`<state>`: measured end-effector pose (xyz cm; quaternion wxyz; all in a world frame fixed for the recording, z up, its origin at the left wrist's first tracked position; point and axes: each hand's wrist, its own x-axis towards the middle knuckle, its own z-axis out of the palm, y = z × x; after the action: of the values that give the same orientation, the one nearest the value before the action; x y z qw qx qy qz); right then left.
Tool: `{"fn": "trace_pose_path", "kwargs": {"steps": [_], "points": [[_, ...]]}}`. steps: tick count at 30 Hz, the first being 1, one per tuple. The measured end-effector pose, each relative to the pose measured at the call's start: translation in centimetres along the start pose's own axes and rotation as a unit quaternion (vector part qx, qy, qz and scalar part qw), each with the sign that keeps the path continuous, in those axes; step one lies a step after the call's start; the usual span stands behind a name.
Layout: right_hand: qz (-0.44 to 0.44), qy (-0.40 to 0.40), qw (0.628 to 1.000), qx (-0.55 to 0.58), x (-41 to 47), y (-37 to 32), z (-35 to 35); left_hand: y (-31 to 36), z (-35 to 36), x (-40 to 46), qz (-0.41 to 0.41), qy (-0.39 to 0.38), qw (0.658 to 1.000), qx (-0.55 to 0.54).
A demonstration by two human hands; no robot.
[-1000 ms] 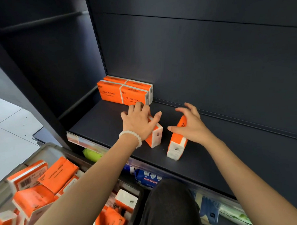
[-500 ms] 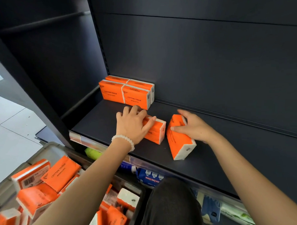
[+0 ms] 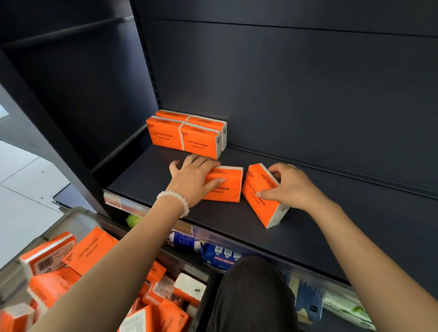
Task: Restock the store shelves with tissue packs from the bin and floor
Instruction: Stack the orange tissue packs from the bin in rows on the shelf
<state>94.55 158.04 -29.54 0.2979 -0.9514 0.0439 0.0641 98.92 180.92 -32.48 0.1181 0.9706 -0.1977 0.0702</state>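
Note:
Several orange tissue packs stand in a block at the back left corner of the dark shelf. In front of them my left hand grips an orange pack standing on its long edge, fingers over its top and thumb on its front face. To the right, my right hand holds a second orange pack that stands angled on the shelf, fingers over its far side and thumb on its near face. A grey bin at lower left holds several more orange packs.
The shelf's right half is bare dark metal. Its front rail carries a price strip. Below it, a lower shelf holds blue packages and green-white packs. My dark-clad knee is between bin and shelf. White floor tiles lie at left.
Both packs have been turned from end-on to standing on their long edges. The left pack has shifted left toward the stacked block, and the right pack has swung round under my right hand.

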Motion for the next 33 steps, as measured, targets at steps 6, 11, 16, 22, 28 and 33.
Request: {"fn": "trace_pose_path", "kwargs": {"steps": [6,11,16,22,28,33], "points": [[-0.013,0.011,1.000,0.012,-0.3,-0.1,-0.4,0.2,-0.9,0.5,0.009,-0.019,1.000,0.008],[-0.053,0.026,0.998,0.021,0.4,-0.4,0.4,-1.1,-1.8,0.3,-0.012,-0.032,0.999,0.041],[-0.057,0.038,0.997,0.026,1.8,-1.5,1.6,-3.9,-2.7,0.2,-0.019,-0.034,0.996,0.080],[-0.105,0.069,0.992,0.020,5.2,-5.2,3.1,-9.6,-4.5,1.9,-0.055,-0.015,0.992,0.116],[-0.172,0.116,0.976,-0.067,9.6,-9.2,5.6,-14.5,-5.0,5.4,-0.058,-0.012,0.995,0.080],[-0.186,0.135,0.969,-0.091,12.6,-10.8,7.5,-16.8,-3.4,8.0,-0.046,0.018,0.997,0.063]]}}
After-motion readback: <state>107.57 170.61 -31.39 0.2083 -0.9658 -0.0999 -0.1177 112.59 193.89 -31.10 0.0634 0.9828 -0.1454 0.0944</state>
